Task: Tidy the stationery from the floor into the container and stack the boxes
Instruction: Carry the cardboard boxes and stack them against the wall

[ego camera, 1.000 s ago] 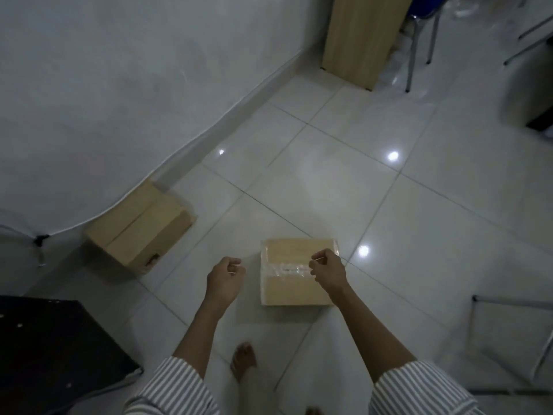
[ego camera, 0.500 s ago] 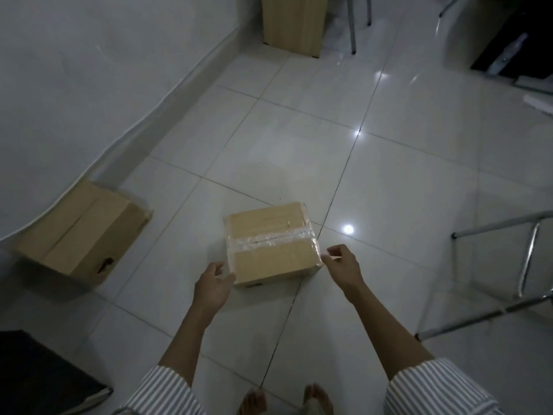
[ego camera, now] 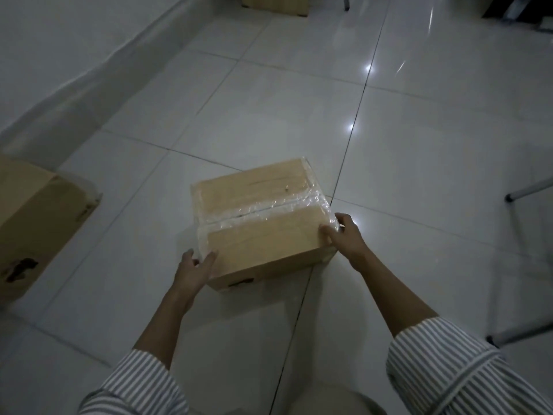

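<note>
A small cardboard box [ego camera: 260,235], its top seam sealed with clear tape, sits on the white tiled floor in front of me. My left hand [ego camera: 193,269] presses against its near left corner, fingers spread over the edge. My right hand [ego camera: 344,235] grips its right edge, thumb on top. A second, larger cardboard box [ego camera: 33,223] lies on the floor at the far left, beside the wall. No stationery or container shows in this view.
The wall skirting [ego camera: 89,85] runs along the left. Metal chair legs [ego camera: 526,190] stand at the right. A wooden cabinet base [ego camera: 275,4] is at the top edge. Bare tiles lie between the two boxes.
I have come closer and bent down to the taped box. Both hands went from hovering beside it to touching its left and right sides.
</note>
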